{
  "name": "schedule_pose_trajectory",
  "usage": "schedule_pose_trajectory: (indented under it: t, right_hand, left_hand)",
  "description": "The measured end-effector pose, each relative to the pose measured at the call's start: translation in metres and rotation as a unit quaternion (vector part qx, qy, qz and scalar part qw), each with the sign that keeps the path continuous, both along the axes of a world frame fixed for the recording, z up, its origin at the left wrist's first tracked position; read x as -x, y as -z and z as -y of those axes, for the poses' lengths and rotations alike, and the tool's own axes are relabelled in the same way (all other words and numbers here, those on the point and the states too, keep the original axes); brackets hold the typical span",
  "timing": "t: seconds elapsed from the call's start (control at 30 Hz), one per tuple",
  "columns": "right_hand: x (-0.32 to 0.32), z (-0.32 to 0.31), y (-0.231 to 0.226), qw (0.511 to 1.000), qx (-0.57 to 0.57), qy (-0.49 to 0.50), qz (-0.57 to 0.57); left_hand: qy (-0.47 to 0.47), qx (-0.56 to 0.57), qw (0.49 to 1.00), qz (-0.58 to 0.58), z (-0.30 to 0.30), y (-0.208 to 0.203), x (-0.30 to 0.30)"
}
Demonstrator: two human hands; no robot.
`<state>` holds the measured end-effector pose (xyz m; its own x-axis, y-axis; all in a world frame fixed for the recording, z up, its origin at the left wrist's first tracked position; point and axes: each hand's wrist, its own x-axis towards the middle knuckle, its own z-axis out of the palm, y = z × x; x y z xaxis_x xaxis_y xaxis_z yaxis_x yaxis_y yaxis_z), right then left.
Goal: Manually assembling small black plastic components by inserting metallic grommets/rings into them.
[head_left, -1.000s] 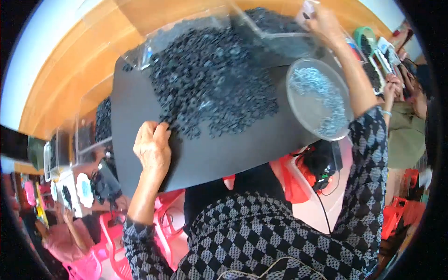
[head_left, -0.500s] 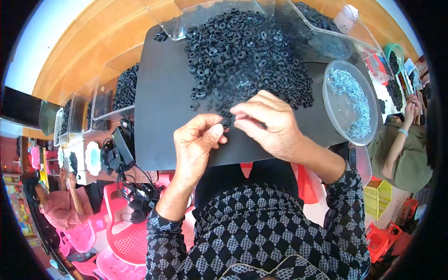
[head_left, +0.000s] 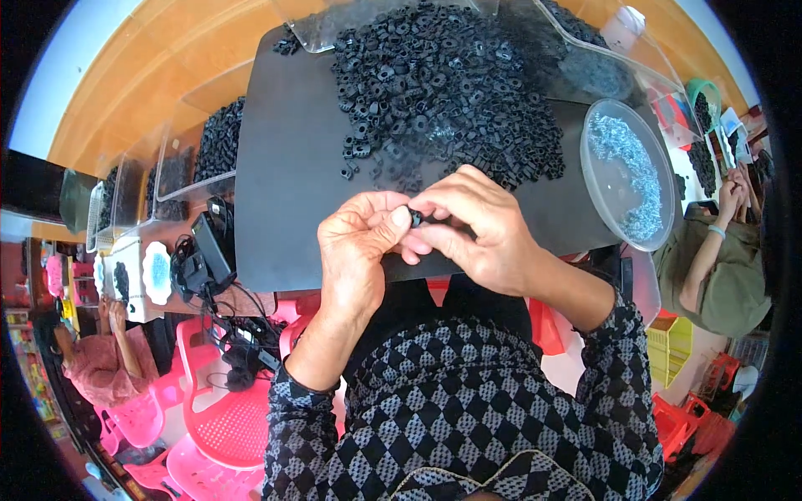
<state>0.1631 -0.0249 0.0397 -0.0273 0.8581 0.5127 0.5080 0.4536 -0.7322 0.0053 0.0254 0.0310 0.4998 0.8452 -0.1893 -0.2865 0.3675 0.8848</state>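
Evidently, the closest thing to the wearer is fine finger work: the left hand (head_left: 352,242) has a small black plastic part (head_left: 415,219) pinched between thumb and curled fingers, just above the near edge of the dark, smooth tabletop (head_left: 288,184). The right hand (head_left: 484,225) bends in from the other side, fingertips at the part; from where I stand I can't tell whether they grip it or something tinier. With so little surface to hold, an uneven push could flick it loose, toward the lap or into the big heap of matching black plastic parts (head_left: 434,79) beyond, where it'd be hard to find. Off to the right, the round clear plastic dish (head_left: 608,184) of tiny silvery-blue metal pieces (head_left: 643,196) might spill if that elbow swung wide.
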Motion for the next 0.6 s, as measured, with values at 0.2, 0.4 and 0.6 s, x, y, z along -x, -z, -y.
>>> schedule_pose_trajectory:
  t: [0.2,0.4,0.6]
  right_hand:
    - [-0.001,0.004,0.001,0.998,-0.035,0.03,0.05]
    - [-0.002,0.01,0.005,0.999,-0.028,0.004,0.031]
    - [-0.005,0.001,0.0,0.995,-0.035,0.0,0.09]
  left_hand:
    - [-0.007,0.02,1.0,0.007,0.006,0.003,0.0]
    - [0.019,0.01,0.997,-0.07,0.017,-0.003,0.008]
    - [0.0,-0.017,0.998,-0.068,0.015,0.003,0.021]
